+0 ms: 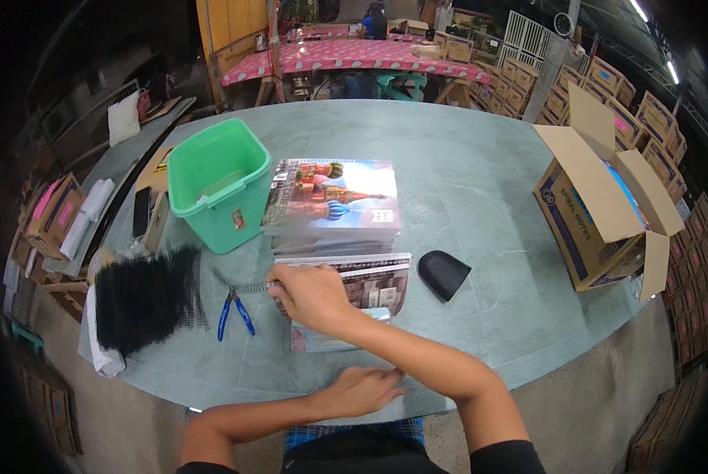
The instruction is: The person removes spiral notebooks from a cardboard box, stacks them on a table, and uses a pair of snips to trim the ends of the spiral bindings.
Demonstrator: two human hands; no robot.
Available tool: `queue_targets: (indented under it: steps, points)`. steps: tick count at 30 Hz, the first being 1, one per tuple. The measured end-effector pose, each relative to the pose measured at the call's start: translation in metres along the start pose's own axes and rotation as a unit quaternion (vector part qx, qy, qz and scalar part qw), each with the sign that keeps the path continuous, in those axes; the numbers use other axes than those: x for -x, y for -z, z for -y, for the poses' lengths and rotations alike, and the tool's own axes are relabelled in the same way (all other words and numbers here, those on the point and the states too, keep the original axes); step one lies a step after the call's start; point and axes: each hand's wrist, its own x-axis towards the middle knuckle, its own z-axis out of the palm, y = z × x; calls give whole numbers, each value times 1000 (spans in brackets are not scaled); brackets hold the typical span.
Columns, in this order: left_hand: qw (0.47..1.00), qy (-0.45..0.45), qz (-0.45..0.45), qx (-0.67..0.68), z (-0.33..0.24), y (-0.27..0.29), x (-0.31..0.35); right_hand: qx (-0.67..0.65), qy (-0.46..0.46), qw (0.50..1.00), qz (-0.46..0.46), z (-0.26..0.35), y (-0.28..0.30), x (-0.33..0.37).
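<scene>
My right hand [310, 296] reaches across to the left edge of a notebook [370, 280], fingers closed on a dark spiral binding coil [247, 287]. The coil sticks out leftward from the notebook's punched edge. Below lies another notebook or pad with a pale cover [330, 341], partly hidden by my forearm. My left hand [362, 391] rests low by the table's near edge, fingers stretched out and holding nothing visible. Blue-handled pliers [234, 314] lie left of the notebook. Behind it stands a stack of notebooks [334, 197] with a colourful domed-building cover.
A heap of black coils [148, 296] lies at left on a white wrapping. Behind it stands a green bin [220, 186]. A black curved object [444, 274] sits right of the notebooks. An open cardboard box [579, 225] is at far right. A pink-covered table [354, 55] stands beyond.
</scene>
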Motion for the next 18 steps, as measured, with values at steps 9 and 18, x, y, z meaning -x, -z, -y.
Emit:
queue_targets:
  steps: [9,18]
  points:
    - [928,270,-255,24,42,-66,-230,-38,-24,999,23,-1,6,-2]
    - [947,130,-101,275,18,-28,11,107,76,982,-135,-20,33,67]
